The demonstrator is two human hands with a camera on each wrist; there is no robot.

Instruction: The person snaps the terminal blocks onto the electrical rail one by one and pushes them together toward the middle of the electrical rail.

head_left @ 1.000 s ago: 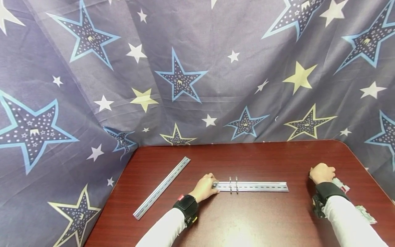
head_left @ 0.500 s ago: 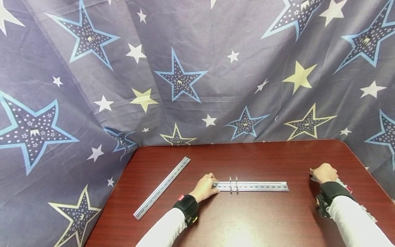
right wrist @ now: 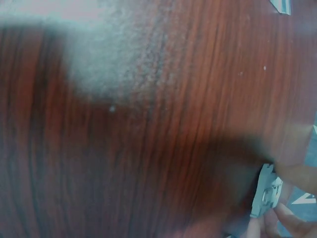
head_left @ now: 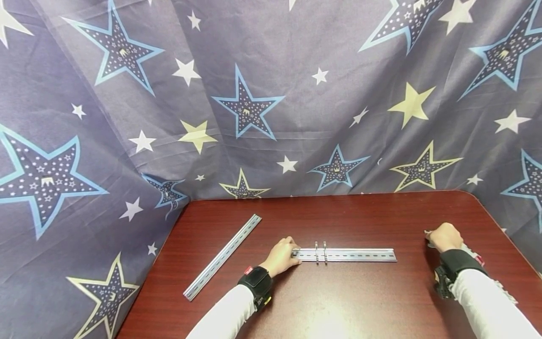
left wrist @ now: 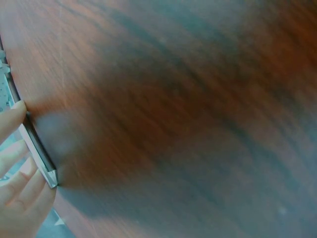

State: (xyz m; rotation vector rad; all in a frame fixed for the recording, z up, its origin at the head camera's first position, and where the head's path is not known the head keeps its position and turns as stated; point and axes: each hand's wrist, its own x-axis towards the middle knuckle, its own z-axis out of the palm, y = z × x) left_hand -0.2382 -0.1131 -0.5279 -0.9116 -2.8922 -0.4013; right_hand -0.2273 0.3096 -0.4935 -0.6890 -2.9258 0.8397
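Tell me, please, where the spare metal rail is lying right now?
In the head view, the spare rail lies diagonally on the table, left of the left hand.

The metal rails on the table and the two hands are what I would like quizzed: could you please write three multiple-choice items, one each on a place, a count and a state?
1. Where does the spare rail lie?
A. Left of the left hand, slanted
B. On the held rail
C. At the right edge

2. How many small clips sit on the held rail?
A. None
B. Two
C. Five

3. What is the right hand doing?
A. Lying flat and open
B. Pinching a small pale part
C. Gripping the rail

Answers: 1 A, it lies apart beyond the left hand. 2 B, two stand side by side. 3 B, the right wrist view shows fingertips on it.
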